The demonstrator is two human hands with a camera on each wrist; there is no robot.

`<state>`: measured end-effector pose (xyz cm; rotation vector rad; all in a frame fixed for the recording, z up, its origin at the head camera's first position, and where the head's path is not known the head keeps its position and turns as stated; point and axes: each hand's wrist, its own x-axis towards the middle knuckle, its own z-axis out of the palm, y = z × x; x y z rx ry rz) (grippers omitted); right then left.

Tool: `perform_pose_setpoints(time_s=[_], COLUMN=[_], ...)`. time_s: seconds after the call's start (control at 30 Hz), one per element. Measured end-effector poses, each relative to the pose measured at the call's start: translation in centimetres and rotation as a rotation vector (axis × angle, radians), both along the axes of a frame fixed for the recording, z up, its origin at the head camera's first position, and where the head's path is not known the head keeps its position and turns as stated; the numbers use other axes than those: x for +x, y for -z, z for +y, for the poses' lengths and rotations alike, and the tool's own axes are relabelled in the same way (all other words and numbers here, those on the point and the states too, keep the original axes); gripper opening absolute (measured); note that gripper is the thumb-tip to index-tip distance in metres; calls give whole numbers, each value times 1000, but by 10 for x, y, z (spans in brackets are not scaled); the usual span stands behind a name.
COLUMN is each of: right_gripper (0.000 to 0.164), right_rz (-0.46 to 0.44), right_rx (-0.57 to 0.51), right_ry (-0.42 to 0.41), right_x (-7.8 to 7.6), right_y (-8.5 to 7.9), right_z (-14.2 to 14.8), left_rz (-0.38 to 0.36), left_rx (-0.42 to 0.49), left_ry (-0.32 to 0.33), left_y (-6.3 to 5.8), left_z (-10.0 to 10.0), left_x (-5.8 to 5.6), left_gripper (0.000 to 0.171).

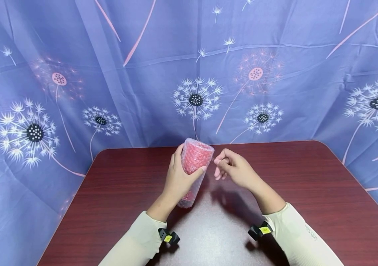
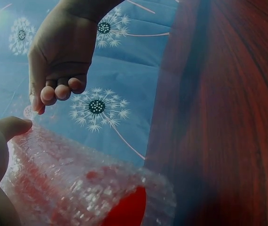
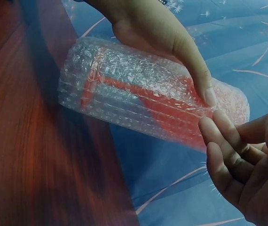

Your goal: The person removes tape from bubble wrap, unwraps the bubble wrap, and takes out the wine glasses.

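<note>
A red object wrapped in clear bubble wrap [image 1: 195,157] forms a long roll, tilted above the table. My left hand [image 1: 179,177] grips the roll from its left side, thumb laid across the front. Beside the roll's upper right edge, my right hand [image 1: 233,168] has its thumb and index finger pinched together. In the left wrist view, those fingertips meet a small translucent bit at the edge of the bubble wrap [image 2: 68,174]; whether it is tape or wrap I cannot tell. Through the wrap in the right wrist view, the red object [image 3: 171,110] shows only partly.
The roll is above a dark red wood-grain table [image 1: 109,214]. Behind the table hangs a blue-purple cloth [image 1: 149,96] with dandelion prints. Black wrist devices with yellow labels sit at both cream sleeves [image 1: 135,236].
</note>
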<state>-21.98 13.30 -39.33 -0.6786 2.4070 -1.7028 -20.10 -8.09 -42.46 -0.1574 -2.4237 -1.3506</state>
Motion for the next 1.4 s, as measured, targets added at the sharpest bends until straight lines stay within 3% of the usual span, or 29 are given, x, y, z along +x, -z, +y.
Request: perform_pose_setpoints(time_s=[0.37, 0.77, 1.0, 1.13, 1.4], right_gripper=[12, 8, 6, 13, 14], right_rz=[-21, 100, 91, 73, 31], right_rx=[-62, -53, -71, -49, -76], right_ry=[-5, -7, -9, 16, -1], right_x=[3, 2, 0, 0, 0], right_y=[-1, 1, 2, 2, 3], right_z=[-2, -1, -1, -3, -3], left_rz=[-91, -149, -110, -105, -104], left_rx=[-5, 43, 74, 81, -32], left_ry=[18, 40, 43, 65, 82], left_y=[1, 3, 2, 2, 0], left_z=[0, 0, 0, 0, 3], left_x=[3, 0, 0, 0, 3], left_gripper=[107, 98, 100, 105, 108])
